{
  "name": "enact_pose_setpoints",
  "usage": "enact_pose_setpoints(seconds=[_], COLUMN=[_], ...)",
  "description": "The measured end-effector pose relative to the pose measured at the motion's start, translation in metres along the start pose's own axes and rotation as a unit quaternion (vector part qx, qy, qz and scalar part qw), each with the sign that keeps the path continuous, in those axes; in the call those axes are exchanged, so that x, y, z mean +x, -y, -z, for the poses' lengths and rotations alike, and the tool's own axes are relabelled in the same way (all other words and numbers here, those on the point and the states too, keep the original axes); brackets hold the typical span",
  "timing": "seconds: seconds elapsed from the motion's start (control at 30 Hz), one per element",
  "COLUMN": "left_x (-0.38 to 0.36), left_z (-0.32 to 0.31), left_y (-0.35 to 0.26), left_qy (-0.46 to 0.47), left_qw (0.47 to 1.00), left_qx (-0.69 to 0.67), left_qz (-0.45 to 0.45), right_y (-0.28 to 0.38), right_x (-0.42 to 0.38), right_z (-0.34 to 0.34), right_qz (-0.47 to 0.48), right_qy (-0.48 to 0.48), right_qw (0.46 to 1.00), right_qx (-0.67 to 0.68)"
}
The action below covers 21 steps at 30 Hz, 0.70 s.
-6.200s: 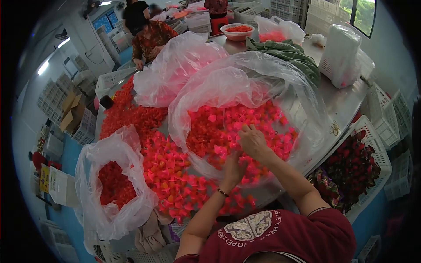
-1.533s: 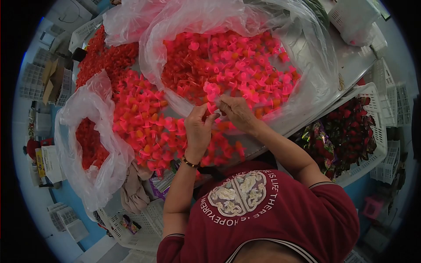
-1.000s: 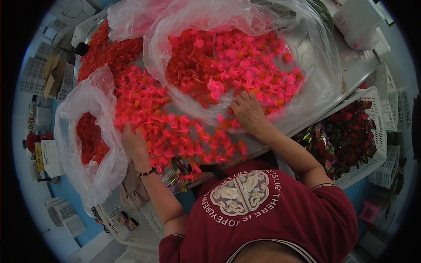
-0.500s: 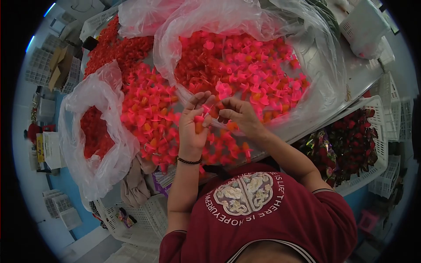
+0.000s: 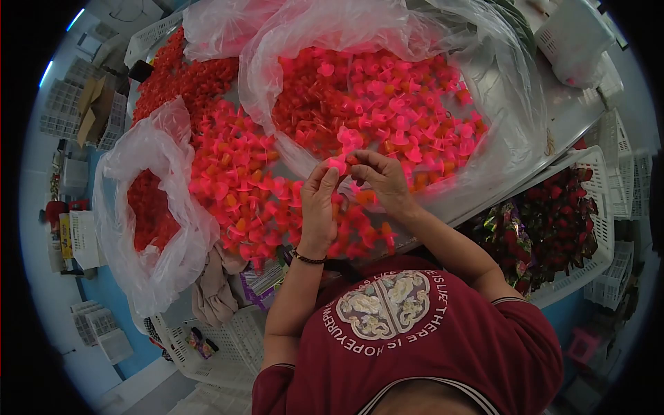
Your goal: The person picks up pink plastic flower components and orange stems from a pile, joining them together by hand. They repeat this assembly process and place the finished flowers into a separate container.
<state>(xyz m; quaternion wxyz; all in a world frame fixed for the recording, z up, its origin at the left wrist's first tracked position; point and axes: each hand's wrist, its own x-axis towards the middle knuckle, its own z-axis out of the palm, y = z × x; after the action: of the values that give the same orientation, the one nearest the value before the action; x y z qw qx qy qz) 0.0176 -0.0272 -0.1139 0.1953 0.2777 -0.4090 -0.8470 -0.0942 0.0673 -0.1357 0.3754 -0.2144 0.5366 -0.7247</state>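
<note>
My left hand (image 5: 320, 207), a dark beaded bracelet at its wrist, pinches a bright pink plastic piece (image 5: 337, 164) between thumb and fingers. Right beside it, my right hand (image 5: 387, 183) has its thumb and forefinger closed on a small red piece (image 5: 353, 160). The two pieces are almost together at the fingertips, which partly cover them. Under and around the hands spreads a heap of loose pink and orange pieces (image 5: 238, 162). Just beyond, an opened clear plastic bag (image 5: 512, 131) holds more pink pieces and darker red ones.
On the left, another clear bag (image 5: 114, 187) contains red pieces. More red pieces (image 5: 183, 83) lie at the back left of the metal table (image 5: 567, 114). A white basket (image 5: 603, 228) of dark red wrapped items stands at right; another crate (image 5: 232, 346) sits low left.
My left hand has turned from palm-up with spread fingers to a pinch on the pink piece and shifted slightly right. My right hand stays close by, its fingertips slightly higher.
</note>
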Motion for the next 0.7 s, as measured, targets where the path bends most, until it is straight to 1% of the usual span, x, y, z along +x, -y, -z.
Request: enact_pose_setpoints(seconds=[0.03, 0.1, 0.17, 0.23, 0.4, 0.47, 0.5, 0.57, 0.63, 0.67, 0.7], left_x=[0.000, 0.001, 0.000, 0.000, -0.002, -0.001, -0.001, 0.000, 0.005, 0.006, 0.005], left_z=[0.001, 0.001, -0.001, 0.001, 0.001, 0.001, 0.001, 0.001, 0.007, 0.009, 0.009], left_y=[0.000, -0.002, -0.005, -0.004, -0.007, -0.006, -0.006, -0.005, 0.001, 0.003, 0.003], left_qy=[-0.006, -0.011, -0.009, -0.019, -0.024, -0.006, -0.006, 0.004, 0.007, 0.009, 0.009], left_qw=[1.000, 1.000, 0.996, 0.994, 0.988, 0.981, 0.981, 0.973, 0.966, 0.958, 0.958], left_qx=[-0.002, -0.003, 0.040, 0.063, 0.117, 0.156, 0.156, 0.180, 0.203, 0.226, 0.226], left_qz=[-0.015, -0.029, -0.079, -0.086, -0.094, -0.116, -0.116, -0.147, -0.160, -0.174, -0.174], right_y=[0.000, 0.003, 0.006, 0.009, 0.017, 0.018, 0.018, 0.019, 0.021, 0.022, 0.023], right_x=[-0.001, 0.001, 0.001, 0.000, -0.002, -0.003, -0.004, -0.005, -0.006, -0.006, -0.007], right_z=[0.001, 0.006, 0.009, 0.011, 0.013, 0.012, 0.013, 0.014, 0.015, 0.014, 0.013], right_qz=[0.007, -0.004, -0.016, -0.013, -0.017, -0.013, -0.011, -0.008, -0.014, -0.014, -0.001], right_qy=[-0.002, 0.004, 0.010, 0.027, 0.048, 0.046, 0.049, 0.051, 0.056, 0.055, 0.052], right_qw=[1.000, 1.000, 0.999, 0.999, 0.998, 0.998, 0.998, 0.998, 0.998, 0.998, 0.998], right_qx=[-0.026, -0.029, -0.032, 0.020, 0.038, 0.051, 0.046, 0.040, -0.011, -0.011, -0.038])
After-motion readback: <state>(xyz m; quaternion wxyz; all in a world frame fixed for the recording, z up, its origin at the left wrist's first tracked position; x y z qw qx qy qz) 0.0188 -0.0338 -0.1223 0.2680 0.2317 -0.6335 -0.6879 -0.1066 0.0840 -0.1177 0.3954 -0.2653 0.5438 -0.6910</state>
